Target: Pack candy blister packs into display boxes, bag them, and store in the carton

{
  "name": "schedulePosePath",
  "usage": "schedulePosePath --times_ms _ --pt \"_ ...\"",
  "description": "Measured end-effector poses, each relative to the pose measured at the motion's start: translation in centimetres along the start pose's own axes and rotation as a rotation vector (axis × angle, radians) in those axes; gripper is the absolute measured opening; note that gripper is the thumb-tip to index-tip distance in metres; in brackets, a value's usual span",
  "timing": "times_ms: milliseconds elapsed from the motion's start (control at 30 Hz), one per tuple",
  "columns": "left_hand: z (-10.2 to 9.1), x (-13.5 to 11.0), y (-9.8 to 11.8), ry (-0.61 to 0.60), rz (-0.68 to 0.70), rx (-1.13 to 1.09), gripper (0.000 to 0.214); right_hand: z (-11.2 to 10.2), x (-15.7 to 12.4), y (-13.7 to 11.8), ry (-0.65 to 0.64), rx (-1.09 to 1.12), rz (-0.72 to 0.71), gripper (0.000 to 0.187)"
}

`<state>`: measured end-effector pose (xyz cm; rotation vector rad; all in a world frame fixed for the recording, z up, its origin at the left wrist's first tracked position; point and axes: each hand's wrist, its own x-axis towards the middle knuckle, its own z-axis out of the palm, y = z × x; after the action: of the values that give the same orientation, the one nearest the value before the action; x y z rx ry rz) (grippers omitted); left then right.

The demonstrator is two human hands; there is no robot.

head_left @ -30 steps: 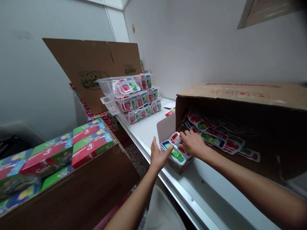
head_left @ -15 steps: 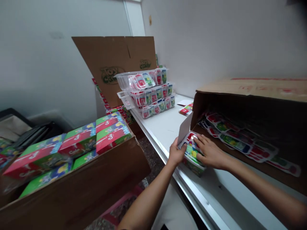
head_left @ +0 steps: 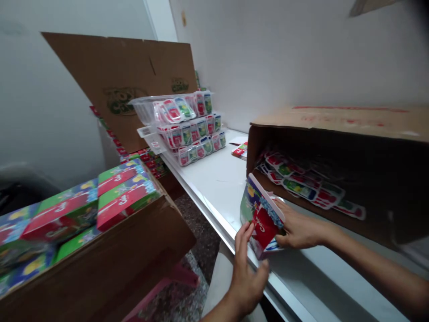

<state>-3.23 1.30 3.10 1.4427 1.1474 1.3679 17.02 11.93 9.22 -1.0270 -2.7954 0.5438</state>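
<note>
A: The right hand (head_left: 298, 229), what is it doing?
B: Clamped on the far side of the small printed box (head_left: 263, 219); the left hand (head_left: 248, 268) is half open, fingertips on its red lid; the box leans at the white shelf (head_left: 214, 179) edge, before the big carton (head_left: 335, 134).
A: Which step?
B: Closing the lid, I judge; that needs a firm press against a steady grip.

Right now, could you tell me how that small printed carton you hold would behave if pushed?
The carton looks like thin card, so probably light and crushable under a tight grip. Held tilted at the shelf edge, it would likely tip, not slide.
</note>
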Motion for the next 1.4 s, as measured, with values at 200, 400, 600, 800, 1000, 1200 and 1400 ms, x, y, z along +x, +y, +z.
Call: schedulePosePath --times_ms 200,400,600,800,1000,1200,1400 --pt "-0.7 9.5 -0.5 0.133 -0.170 -0.291 0.051 -0.7 -0.4 -1.4 -0.010 0.115 0.072 0.081" --pt "2.4 7.4 0.8 0.043 -0.262 -0.267 0.057 0.5 -3.3 -1.5 0.264 0.236 0.105 0.091" --pt "4.6 -1.2 0.8 0.086 -0.243 -0.204 0.062 1.8 -5.0 -1.8 0.106 0.198 0.177 0.046" --pt "4.5 -0.7 1.1 0.101 -0.252 -0.253 0.064 0.9 -5.6 -3.0 0.028 0.203 0.092 0.063" --pt "2.9 5.4 1.4 -0.075 -0.256 -0.093 0.054 0.1 -6.2 -3.0 0.067 0.289 0.142 0.074" --pt "3.0 7.5 1.5 -0.192 -0.093 0.130 0.046 0.0 -9.4 -2.6 0.624 0.365 0.463 0.041" --pt "3.2 10.9 4.9 -0.718 0.526 0.501 0.028 5.8 -12.0 -1.9 0.934 0.895 0.783 0.050"
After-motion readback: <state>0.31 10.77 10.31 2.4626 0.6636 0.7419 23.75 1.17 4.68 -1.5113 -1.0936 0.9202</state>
